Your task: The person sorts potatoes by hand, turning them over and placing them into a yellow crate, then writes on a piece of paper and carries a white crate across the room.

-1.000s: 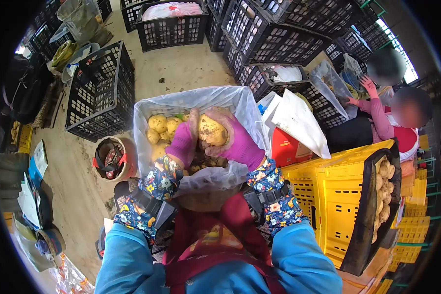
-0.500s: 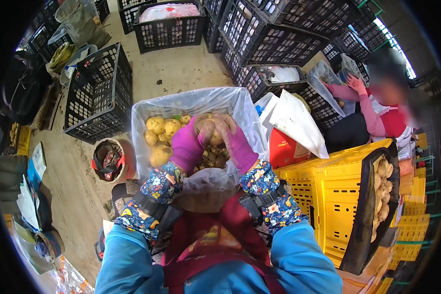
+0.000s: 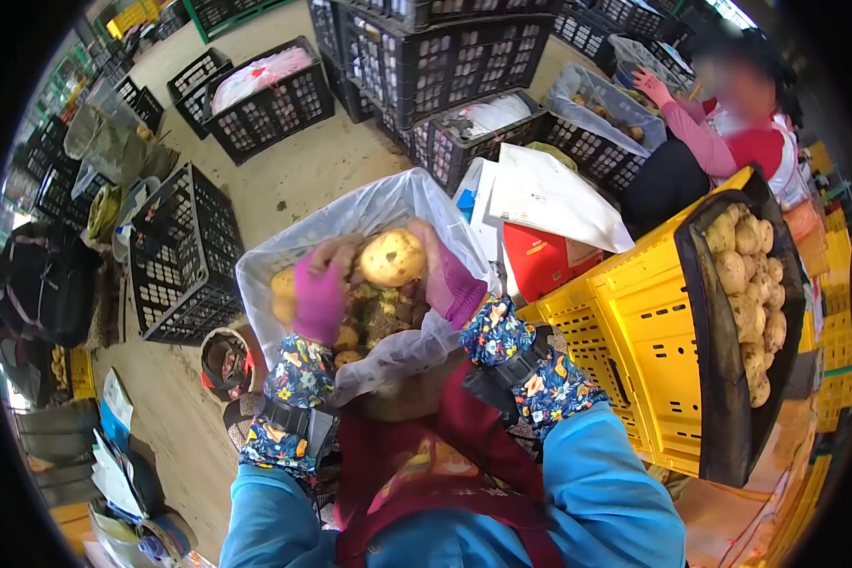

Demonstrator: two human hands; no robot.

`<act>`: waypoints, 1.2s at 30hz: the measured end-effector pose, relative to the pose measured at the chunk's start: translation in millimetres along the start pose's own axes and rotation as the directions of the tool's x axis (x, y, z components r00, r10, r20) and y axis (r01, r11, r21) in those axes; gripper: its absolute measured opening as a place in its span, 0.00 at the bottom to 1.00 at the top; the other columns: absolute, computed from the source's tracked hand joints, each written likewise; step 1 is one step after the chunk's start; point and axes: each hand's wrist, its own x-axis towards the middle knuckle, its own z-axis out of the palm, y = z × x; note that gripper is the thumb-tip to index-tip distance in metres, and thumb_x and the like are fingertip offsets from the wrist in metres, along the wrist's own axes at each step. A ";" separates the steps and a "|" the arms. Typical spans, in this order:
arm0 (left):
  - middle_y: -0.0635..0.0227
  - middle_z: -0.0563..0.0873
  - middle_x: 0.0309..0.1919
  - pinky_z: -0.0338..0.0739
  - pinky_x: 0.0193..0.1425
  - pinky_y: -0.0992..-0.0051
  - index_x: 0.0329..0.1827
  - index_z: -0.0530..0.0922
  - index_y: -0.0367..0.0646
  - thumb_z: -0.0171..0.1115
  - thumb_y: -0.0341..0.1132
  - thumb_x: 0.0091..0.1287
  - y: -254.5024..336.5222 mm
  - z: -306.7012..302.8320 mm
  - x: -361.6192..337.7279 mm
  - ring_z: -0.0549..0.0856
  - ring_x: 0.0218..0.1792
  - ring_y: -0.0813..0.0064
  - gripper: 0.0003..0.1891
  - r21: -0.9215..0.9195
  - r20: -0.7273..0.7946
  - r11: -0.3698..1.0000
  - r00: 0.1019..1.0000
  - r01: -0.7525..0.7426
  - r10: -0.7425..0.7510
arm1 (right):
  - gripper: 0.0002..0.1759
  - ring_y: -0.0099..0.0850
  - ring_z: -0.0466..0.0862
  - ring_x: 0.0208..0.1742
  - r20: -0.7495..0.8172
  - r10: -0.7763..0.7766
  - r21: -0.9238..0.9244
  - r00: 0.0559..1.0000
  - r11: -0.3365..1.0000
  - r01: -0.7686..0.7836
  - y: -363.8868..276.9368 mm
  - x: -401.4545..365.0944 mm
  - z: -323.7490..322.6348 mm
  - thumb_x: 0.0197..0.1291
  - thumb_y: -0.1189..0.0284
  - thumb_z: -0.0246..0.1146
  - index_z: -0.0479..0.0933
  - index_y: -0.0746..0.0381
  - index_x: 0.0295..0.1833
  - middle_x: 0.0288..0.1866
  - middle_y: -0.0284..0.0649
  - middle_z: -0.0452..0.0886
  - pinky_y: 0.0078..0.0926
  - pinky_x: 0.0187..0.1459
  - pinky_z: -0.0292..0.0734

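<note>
A large pale-yellow potato with dark spots is held up over the lined crate. My right hand, in a purple glove with a dirty palm, grips it from the right side. At the potato's left edge is my left hand, gloved the same way; motion blurs its fingers, and I cannot make out whether they touch the potato. Below both hands, inside the clear plastic liner, lie more potatoes and a dark heap of soil and scraps.
To my right stands a yellow crate with potatoes at its dark-lined opening. White paper lies over a red box. Black crates stand left and ahead. A bucket sits near my left arm. A co-worker sits at right.
My hands have parted and the left has moved left and down. The potato between them now shows plainly in my right hand. The view has turned to the right.
</note>
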 end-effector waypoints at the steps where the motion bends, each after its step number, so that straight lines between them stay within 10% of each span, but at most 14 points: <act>1: 0.64 0.84 0.58 0.80 0.55 0.73 0.63 0.78 0.38 0.63 0.35 0.69 -7.0 -4.2 5.4 0.84 0.51 0.71 0.21 0.249 0.055 0.943 0.976 -0.220 0.213 | 0.28 0.25 0.83 0.48 0.043 0.266 0.171 0.963 0.948 -0.270 -15.3 -6.8 -6.2 0.73 0.46 0.51 0.72 0.53 0.66 0.55 0.36 0.79 0.19 0.34 0.80; 2: 0.63 0.81 0.61 0.79 0.55 0.71 0.68 0.74 0.41 0.60 0.43 0.71 -14.4 -1.1 3.4 0.83 0.53 0.69 0.25 0.067 0.057 0.991 0.992 -0.113 0.109 | 0.25 0.26 0.84 0.48 -0.041 0.189 0.235 0.981 0.956 -0.174 -6.9 -5.7 -1.0 0.72 0.48 0.53 0.74 0.55 0.63 0.51 0.36 0.82 0.20 0.35 0.81; 3: 0.62 0.79 0.64 0.79 0.55 0.70 0.72 0.69 0.43 0.56 0.50 0.73 -9.6 7.6 -1.7 0.82 0.55 0.67 0.29 -0.128 0.058 0.992 0.998 0.004 0.003 | 0.22 0.28 0.85 0.44 -0.025 -0.476 -0.370 0.879 0.821 0.434 18.2 1.3 -10.2 0.71 0.53 0.58 0.74 0.57 0.60 0.46 0.36 0.83 0.22 0.35 0.81; 4: 0.62 0.77 0.67 0.79 0.55 0.68 0.76 0.65 0.45 0.52 0.58 0.75 -4.7 16.7 -6.2 0.82 0.57 0.66 0.34 -0.307 0.059 0.945 0.993 0.115 -0.102 | 0.21 0.30 0.85 0.48 -0.166 -0.275 0.023 0.947 0.959 0.282 2.1 -0.9 -3.5 0.67 0.58 0.64 0.75 0.60 0.59 0.49 0.42 0.82 0.22 0.39 0.82; 8: 0.56 0.73 0.68 0.80 0.62 0.55 0.78 0.57 0.45 0.50 0.55 0.76 18.0 60.2 -16.5 0.79 0.64 0.57 0.34 -0.415 0.362 0.896 0.932 0.160 0.001 | 0.17 0.49 0.80 0.53 -0.247 -0.571 -0.425 0.783 0.790 0.442 1.0 2.3 -11.4 0.61 0.63 0.66 0.79 0.62 0.49 0.50 0.50 0.80 0.40 0.57 0.74; 11: 0.56 0.77 0.62 0.80 0.59 0.61 0.78 0.57 0.40 0.56 0.50 0.71 51.0 105.7 -20.8 0.81 0.58 0.60 0.37 -0.403 0.276 0.915 0.950 -0.025 0.148 | 0.17 0.38 0.82 0.43 -0.600 -0.450 -0.083 0.662 0.858 0.508 -16.5 8.1 -27.1 0.68 0.60 0.59 0.79 0.63 0.48 0.39 0.42 0.82 0.35 0.49 0.76; 13: 0.55 0.69 0.66 0.74 0.65 0.63 0.79 0.53 0.41 0.58 0.43 0.63 98.1 135.3 -21.0 0.75 0.64 0.58 0.42 0.033 0.145 0.976 0.967 -0.214 0.207 | 0.18 0.37 0.81 0.39 -0.553 0.071 0.479 0.830 0.843 0.247 -29.7 7.6 -56.9 0.68 0.57 0.58 0.78 0.62 0.48 0.35 0.41 0.81 0.36 0.45 0.77; 17: 0.51 0.69 0.65 0.78 0.63 0.63 0.76 0.52 0.40 0.68 0.38 0.58 201.7 243.7 -58.2 0.77 0.63 0.58 0.45 -0.008 0.499 0.825 0.712 -0.565 0.494 | 0.17 0.40 0.81 0.35 -0.476 0.107 0.554 0.873 0.807 0.203 -0.7 17.8 -69.5 0.65 0.59 0.61 0.78 0.60 0.49 0.34 0.42 0.81 0.39 0.40 0.77; 18: 0.50 0.71 0.63 0.82 0.58 0.64 0.73 0.55 0.39 0.74 0.38 0.55 213.7 273.9 -49.0 0.79 0.59 0.59 0.46 -0.115 0.655 0.653 0.437 -0.749 0.617 | 0.16 0.40 0.81 0.35 -0.465 0.097 0.551 0.880 0.810 0.201 0.7 17.5 -69.1 0.64 0.59 0.61 0.78 0.60 0.49 0.34 0.42 0.81 0.39 0.40 0.77; 23: 0.53 0.83 0.51 0.79 0.59 0.65 0.66 0.70 0.42 0.72 0.44 0.57 229.5 404.6 -68.8 0.85 0.53 0.59 0.35 0.017 0.918 0.433 0.186 -0.901 0.350 | 0.15 0.40 0.81 0.35 -0.435 0.052 0.487 0.899 0.853 0.186 4.9 9.1 -70.3 0.62 0.62 0.62 0.77 0.59 0.50 0.34 0.42 0.81 0.40 0.40 0.77; 25: 0.56 0.83 0.54 0.78 0.61 0.65 0.67 0.71 0.40 0.73 0.45 0.60 225.2 418.2 -71.5 0.83 0.56 0.63 0.35 0.251 0.966 0.084 0.255 -0.964 0.042 | 0.15 0.41 0.82 0.35 -0.428 0.036 0.448 0.903 0.876 0.178 5.4 5.7 -70.1 0.61 0.63 0.62 0.77 0.59 0.50 0.34 0.42 0.81 0.40 0.40 0.77; 28: 0.56 0.85 0.52 0.80 0.58 0.67 0.65 0.74 0.39 0.68 0.41 0.66 231.3 406.7 -63.2 0.84 0.54 0.68 0.27 0.247 0.969 0.173 0.239 -0.954 -0.063 | 0.15 0.41 0.82 0.35 -0.426 0.003 0.371 0.905 0.913 0.172 7.9 4.9 -70.8 0.60 0.64 0.63 0.77 0.58 0.50 0.34 0.42 0.82 0.41 0.40 0.76; 33: 0.68 0.86 0.39 0.80 0.43 0.74 0.48 0.80 0.41 0.69 0.33 0.64 247.0 313.8 -29.2 0.86 0.40 0.75 0.12 0.044 0.718 0.611 0.451 -0.790 0.531 | 0.15 0.41 0.82 0.36 -0.452 -0.282 -0.131 0.846 0.959 0.250 16.7 -2.5 -63.2 0.58 0.67 0.64 0.77 0.57 0.51 0.35 0.43 0.82 0.41 0.40 0.76; 36: 0.77 0.75 0.29 0.71 0.34 0.83 0.35 0.73 0.43 0.68 0.21 0.59 229.2 196.2 9.4 0.75 0.28 0.86 0.10 0.107 0.434 0.744 0.704 -0.660 0.562 | 0.16 0.42 0.82 0.36 -0.075 -0.853 -0.917 0.517 0.262 0.300 33.3 6.9 -73.6 0.56 0.68 0.65 0.76 0.57 0.51 0.35 0.43 0.82 0.42 0.40 0.76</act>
